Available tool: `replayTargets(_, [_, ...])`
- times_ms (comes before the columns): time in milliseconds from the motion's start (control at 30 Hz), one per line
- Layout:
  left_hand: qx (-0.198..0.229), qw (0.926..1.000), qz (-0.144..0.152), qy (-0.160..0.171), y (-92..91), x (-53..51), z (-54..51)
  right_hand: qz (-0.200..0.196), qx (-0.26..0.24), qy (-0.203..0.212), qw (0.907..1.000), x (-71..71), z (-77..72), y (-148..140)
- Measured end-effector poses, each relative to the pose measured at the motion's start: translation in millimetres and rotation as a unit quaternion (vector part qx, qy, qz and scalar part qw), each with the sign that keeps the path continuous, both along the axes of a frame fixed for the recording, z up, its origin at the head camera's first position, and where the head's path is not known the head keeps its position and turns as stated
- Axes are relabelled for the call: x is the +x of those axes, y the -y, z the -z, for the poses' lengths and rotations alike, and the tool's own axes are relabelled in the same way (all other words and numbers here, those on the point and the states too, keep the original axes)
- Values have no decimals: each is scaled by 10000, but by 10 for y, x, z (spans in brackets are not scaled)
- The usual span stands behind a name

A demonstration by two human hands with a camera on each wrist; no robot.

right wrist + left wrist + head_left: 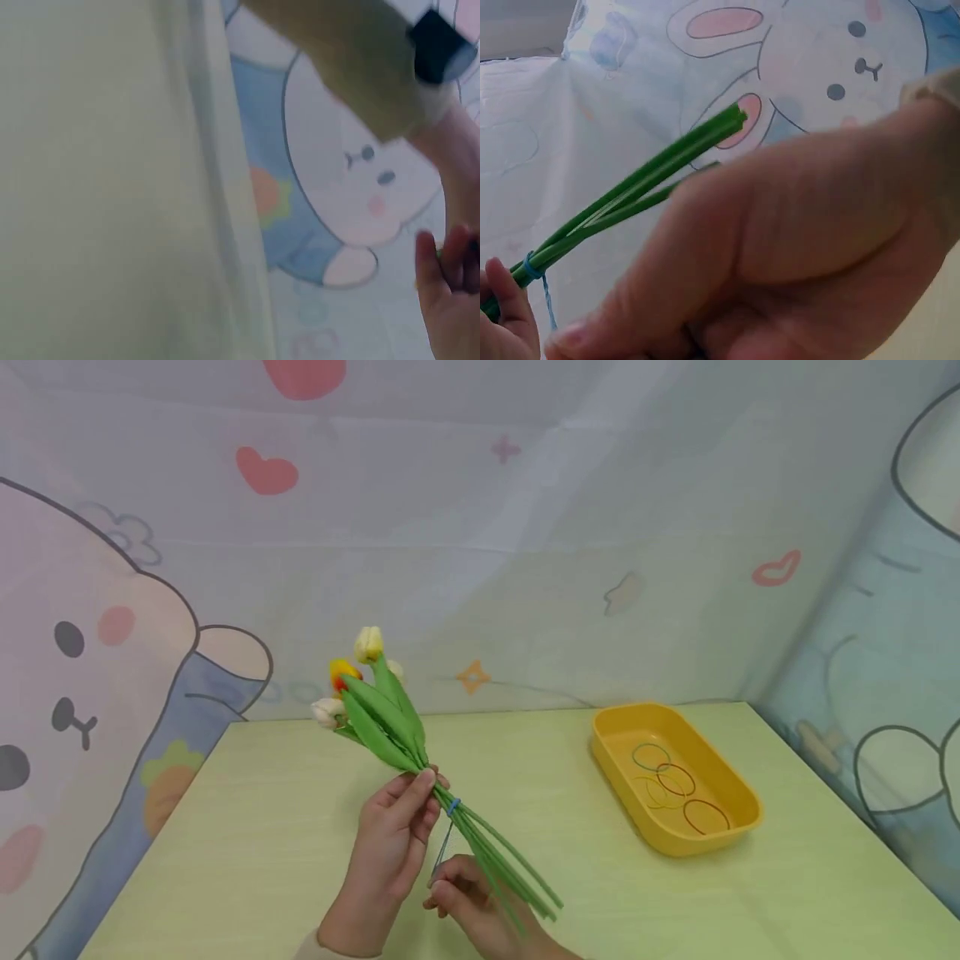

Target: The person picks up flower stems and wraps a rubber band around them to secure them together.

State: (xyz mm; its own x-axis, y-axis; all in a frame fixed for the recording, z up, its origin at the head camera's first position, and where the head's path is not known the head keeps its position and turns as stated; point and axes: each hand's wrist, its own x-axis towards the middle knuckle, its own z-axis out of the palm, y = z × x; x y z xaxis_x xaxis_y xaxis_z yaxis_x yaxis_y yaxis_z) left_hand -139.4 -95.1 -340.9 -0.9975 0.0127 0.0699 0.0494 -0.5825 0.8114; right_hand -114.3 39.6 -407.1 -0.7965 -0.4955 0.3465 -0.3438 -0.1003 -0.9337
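Note:
The left hand (pixel 390 835) grips a bunch of artificial tulips (pixel 390 718) by the upper stems, thumb across them. White, pale yellow and orange-red heads point up and left; the green stems (pixel 502 868) run down to the right. A blue rubber band (pixel 453 807) circles the stems just below that hand. The right hand (pixel 487 906) pinches a stretched strand of it beneath the stems. In the left wrist view, a large hand (pixel 795 240) pinches the band's strand (pixel 549 300), beside the banded stems (pixel 645 172) and another hand's fingers.
At the right of the table (pixel 262 827), a yellow tray (pixel 637 814) holds several green, red and yellow rubber bands. A patterned cloth hangs behind the table. In the right wrist view, a partly cut-off hand (pixel 450 307) and a sleeve (pixel 345 60) show.

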Motion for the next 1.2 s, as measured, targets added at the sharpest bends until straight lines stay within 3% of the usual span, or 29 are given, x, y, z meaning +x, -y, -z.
replayTargets(100, [-326, 9967, -742, -68, -27, -30, 43, 206, -510, 1291, 9901, 131, 44, 82])
replayTargets(167, [-774, 9896, -1187, -259, -38, -61, 93, 440, -714, 1680, 9822, 203, 43, 124])
replayTargets(300, [-1754, 9648, -1761, -853, -25, -141, 227, 603, -812, 1822, 9780, 265, -50, 104])
replayTargets(433, [-2483, 9320, -2063, -1646, 5, -211, 344, 624, -423, 1757, 9816, 229, -285, -88])
replayTargets(533, [-2876, 9057, -2171, -2233, 37, -241, 382, 557, 165, 1416, 9882, 182, -471, -273])
replayTargets(600, [-3045, 8967, -2104, -2428, 58, -248, 379, 435, 525, 828, 9942, 152, -564, -398])
replayTargets(700, [-3235, 9001, -1687, -2380, 89, -229, 336, 262, 775, -305, 9962, 107, -650, -577])
replayTargets(767, [-3328, 9075, -1231, -2246, 111, -201, 287, 227, 719, -1081, 9913, 67, -693, -688])
replayTargets(833, [-3381, 9131, -700, -2167, 133, -167, 230, 220, 615, -1554, 9857, 28, -731, -791])
replayTargets(1000, [-3222, 9235, 505, -2021, 182, -80, 97, -1, 348, -2229, 9742, -86, -777, -1004])
replayTargets(1100, [-2804, 9350, 1082, -1882, 208, -48, 57, -232, 94, -2597, 9654, -177, -750, -1065])
replayTargets(1200, [-2264, 9439, 1583, -1811, 226, -32, 58, -177, -24, -2795, 9600, -271, -681, -1043])
